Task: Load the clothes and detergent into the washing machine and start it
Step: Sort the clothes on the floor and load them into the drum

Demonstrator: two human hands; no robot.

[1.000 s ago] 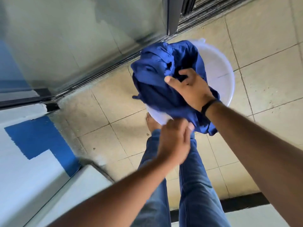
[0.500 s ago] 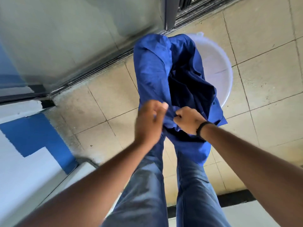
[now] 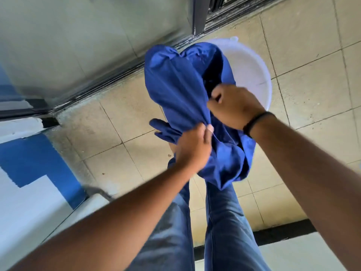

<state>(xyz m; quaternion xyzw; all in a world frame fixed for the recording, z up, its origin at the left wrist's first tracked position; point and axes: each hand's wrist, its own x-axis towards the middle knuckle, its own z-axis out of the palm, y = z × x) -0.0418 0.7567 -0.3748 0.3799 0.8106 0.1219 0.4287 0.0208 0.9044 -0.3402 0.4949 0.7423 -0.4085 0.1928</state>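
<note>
A blue garment (image 3: 175,85) hangs bunched above a white plastic bucket (image 3: 252,69) that stands on the tiled floor. My left hand (image 3: 192,147) grips a gathered fold of the cloth near its middle. My right hand (image 3: 234,106), with a black band on the wrist, grips the cloth just above and to the right, close to the left hand. The garment's lower part droops over my jeans-clad legs (image 3: 220,222). Most of the bucket's inside is hidden by the cloth.
A white appliance edge (image 3: 64,218) shows at the lower left, below a blue and white wall (image 3: 29,167). A glass sliding door with a dark track (image 3: 117,75) runs along the back. Beige floor tiles (image 3: 312,94) surround the bucket.
The garment has been lifted up out of the bucket and pulled toward me. My left hand moved from below the bucket rim onto the cloth; my right hand shifted its hold higher.
</note>
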